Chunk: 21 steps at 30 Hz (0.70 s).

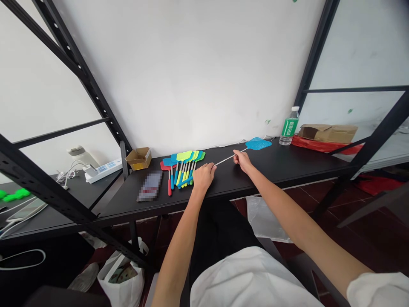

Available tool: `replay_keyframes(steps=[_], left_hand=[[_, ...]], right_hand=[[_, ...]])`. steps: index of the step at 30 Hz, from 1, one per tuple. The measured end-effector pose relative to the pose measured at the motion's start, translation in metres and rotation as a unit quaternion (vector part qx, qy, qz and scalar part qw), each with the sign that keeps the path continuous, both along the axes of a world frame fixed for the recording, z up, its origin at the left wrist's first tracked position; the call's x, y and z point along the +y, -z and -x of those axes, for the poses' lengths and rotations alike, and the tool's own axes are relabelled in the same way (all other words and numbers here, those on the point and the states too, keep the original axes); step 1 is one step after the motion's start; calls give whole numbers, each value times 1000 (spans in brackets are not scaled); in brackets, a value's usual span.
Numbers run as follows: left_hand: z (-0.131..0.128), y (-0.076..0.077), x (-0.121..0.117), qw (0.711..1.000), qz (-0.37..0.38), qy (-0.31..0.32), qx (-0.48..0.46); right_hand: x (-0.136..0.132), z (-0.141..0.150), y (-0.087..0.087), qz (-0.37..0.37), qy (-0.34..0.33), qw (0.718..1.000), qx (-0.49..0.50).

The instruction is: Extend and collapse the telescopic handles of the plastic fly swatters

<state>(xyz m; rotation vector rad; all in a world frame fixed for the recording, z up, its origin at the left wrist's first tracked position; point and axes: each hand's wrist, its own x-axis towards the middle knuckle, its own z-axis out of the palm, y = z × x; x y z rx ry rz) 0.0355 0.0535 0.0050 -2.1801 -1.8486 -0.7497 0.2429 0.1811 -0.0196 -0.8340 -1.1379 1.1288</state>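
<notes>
Left hand [202,177] gripping handle end, right hand [242,160] pinching thin rod: blue swatter [258,143] being held extended, flat over table [287,164], beside swatter pile [182,167].

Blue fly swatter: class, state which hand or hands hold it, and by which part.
Both hands hold the blue fly swatter by its thin metal rod: the left hand at the handle end, the right hand further along, nearer the head.

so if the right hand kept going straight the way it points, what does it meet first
Probably the blue swatter head, since the right hand points along the thin metal rod it grips. Beyond that lies the white wall. Depth is hard to judge.
</notes>
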Motion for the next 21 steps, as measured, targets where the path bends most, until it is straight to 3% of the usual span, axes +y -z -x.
replay_keyframes(steps=[21], left_hand=[[-2,-2,3,1000,16,-6,9]], right_hand=[[5,1,5,1,89,995,-40]])
